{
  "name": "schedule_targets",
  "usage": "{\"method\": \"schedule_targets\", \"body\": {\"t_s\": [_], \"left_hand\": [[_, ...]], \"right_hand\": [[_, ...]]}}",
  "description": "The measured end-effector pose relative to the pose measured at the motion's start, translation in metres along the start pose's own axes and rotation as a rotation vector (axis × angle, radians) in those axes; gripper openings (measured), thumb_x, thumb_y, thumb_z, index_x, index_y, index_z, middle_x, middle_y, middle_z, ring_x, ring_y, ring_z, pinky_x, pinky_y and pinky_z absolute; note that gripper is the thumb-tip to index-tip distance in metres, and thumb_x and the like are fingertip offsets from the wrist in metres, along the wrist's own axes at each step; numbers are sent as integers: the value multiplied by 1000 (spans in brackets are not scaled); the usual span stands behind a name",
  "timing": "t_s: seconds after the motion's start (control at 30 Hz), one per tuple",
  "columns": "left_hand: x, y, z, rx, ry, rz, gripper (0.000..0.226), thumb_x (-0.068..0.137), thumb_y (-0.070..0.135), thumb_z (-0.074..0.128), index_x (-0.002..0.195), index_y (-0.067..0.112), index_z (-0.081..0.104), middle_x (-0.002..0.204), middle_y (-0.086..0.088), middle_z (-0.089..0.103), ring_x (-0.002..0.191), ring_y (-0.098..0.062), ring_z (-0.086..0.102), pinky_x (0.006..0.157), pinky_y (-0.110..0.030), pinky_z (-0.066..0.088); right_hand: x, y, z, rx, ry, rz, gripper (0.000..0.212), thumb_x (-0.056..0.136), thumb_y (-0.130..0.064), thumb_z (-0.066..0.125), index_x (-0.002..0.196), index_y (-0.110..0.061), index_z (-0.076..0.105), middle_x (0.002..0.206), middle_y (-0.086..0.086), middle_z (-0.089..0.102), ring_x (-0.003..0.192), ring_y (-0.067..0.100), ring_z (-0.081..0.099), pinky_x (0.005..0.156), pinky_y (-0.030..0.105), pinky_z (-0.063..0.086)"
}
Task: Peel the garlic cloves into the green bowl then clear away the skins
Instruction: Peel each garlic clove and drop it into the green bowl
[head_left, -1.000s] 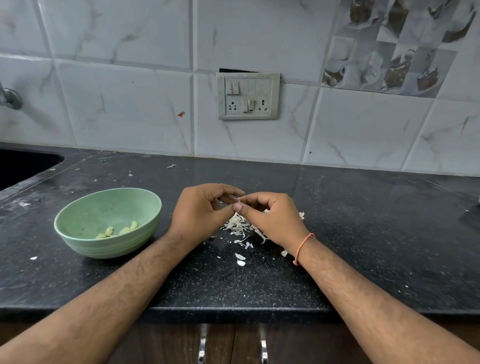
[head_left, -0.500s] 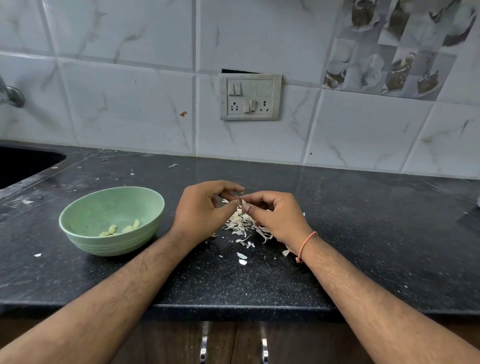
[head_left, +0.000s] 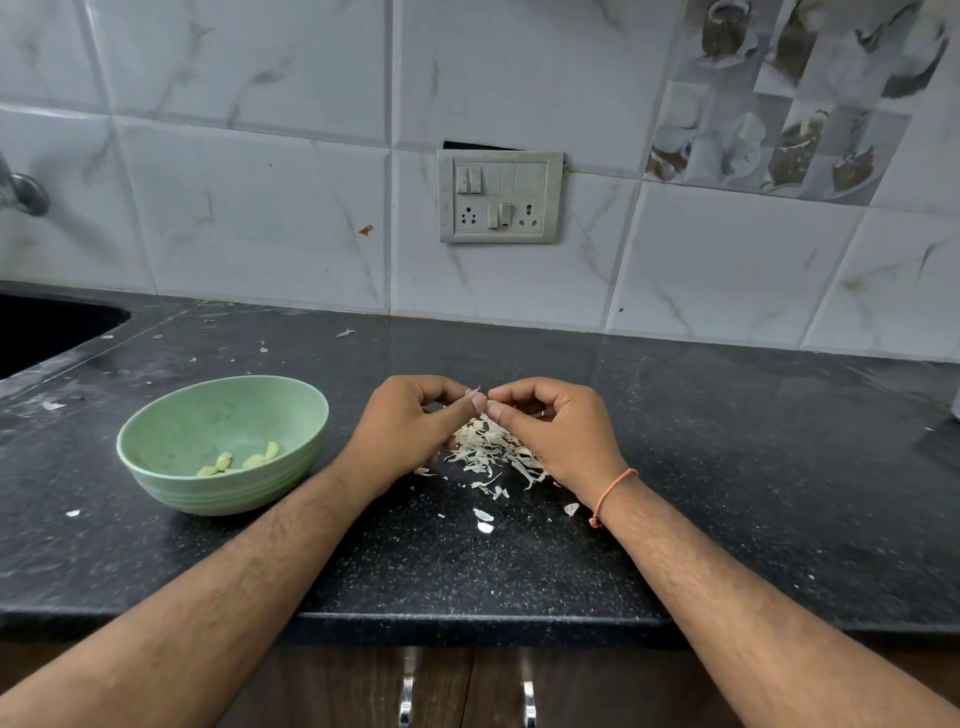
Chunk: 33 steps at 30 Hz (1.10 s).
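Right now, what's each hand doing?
Left hand: fingers pinch a garlic clove.
Right hand: fingers pinch the same clove, peeling.

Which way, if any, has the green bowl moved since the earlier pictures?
No. The green bowl sits equally far from the loose skin fleck at its left; only the camera shifted.

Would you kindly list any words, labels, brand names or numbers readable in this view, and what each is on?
None can be read.
The switch plate on the wall shows only switches and sockets, with no legible marking.
The picture tiles show cups, no text.
The green bowl is plain.
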<state>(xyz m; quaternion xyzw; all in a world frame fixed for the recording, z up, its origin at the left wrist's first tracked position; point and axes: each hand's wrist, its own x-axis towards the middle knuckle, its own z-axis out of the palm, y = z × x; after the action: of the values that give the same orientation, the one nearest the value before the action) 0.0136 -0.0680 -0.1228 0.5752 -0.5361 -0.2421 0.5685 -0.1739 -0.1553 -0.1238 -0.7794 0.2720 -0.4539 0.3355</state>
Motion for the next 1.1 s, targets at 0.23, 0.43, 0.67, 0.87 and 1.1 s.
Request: {"method": "schedule_targets", "body": {"t_s": [0.23,0.43,0.67,0.87,1.1], "left_hand": [[0,0,1,11,-65,-31,11,100,34,74,96,25,77,63,-3,65,51,-18,51,51,-26,45],[-2,6,4,-382,-145,-187,13,100,23,72,100,10,73,71,-6,58,47,-7,41,40,-15,33],[0,7,4,-580,-165,-269,13,82,28,79,89,16,78,104,-16,59,64,-8,45,38,-11,34],[-2,9,5,-688,-222,-283,13,87,21,72,93,10,70,87,-6,63,62,-4,53,38,-11,37],[-7,14,11,-408,-102,-230,15,101,26,71,95,14,78,81,-8,72,53,-9,57,41,-17,39]], "right_hand": [[1,0,1,-7,-48,16,4,91,-30,85,94,-27,83,82,-10,79,75,4,71,72,25,56],[0,-3,4,93,-39,-54,2,96,-17,79,96,-17,81,82,0,77,72,8,67,71,27,57],[0,-5,5,184,-25,-102,3,97,-13,77,99,-13,80,87,-3,78,75,8,66,71,28,56],[-1,-5,9,199,-22,-126,3,100,-13,74,100,-15,76,88,-8,75,79,7,66,75,26,52],[1,-11,8,351,38,-64,5,97,-10,77,99,-14,79,89,4,79,85,19,75,85,41,63]]}}
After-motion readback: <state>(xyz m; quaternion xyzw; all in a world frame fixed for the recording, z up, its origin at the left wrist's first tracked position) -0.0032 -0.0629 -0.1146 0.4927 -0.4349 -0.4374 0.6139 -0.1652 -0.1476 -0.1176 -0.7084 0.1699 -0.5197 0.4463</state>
